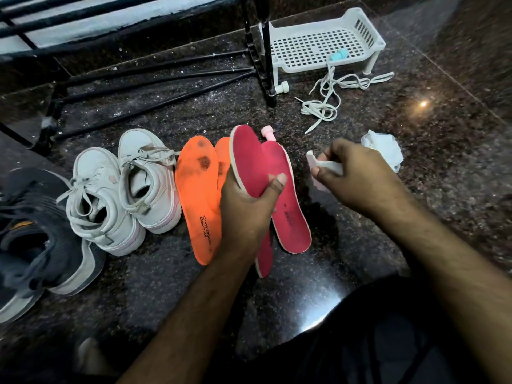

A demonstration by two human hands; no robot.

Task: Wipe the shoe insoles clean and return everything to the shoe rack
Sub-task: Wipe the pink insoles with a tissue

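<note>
My left hand (246, 209) grips a pink insole (248, 159) around its middle and holds it up off the floor, thumb across its top face. A second pink insole (288, 200) lies flat on the dark granite floor just right of it. Two orange insoles lie to the left: one stained with dark spots (198, 195), the other (223, 159) mostly hidden behind my hand. My right hand (357, 176) pinches a white wipe (324, 169) a little right of the pink insoles. The black metal shoe rack (155, 79) stands at the back left.
A pair of white sneakers (124, 189) sits left of the insoles, with dark grey shoes (36, 231) at the far left. Behind are a white plastic rack (318, 42), loose white laces (327, 101), a small pink bottle (268, 133) and crumpled white tissue (383, 149).
</note>
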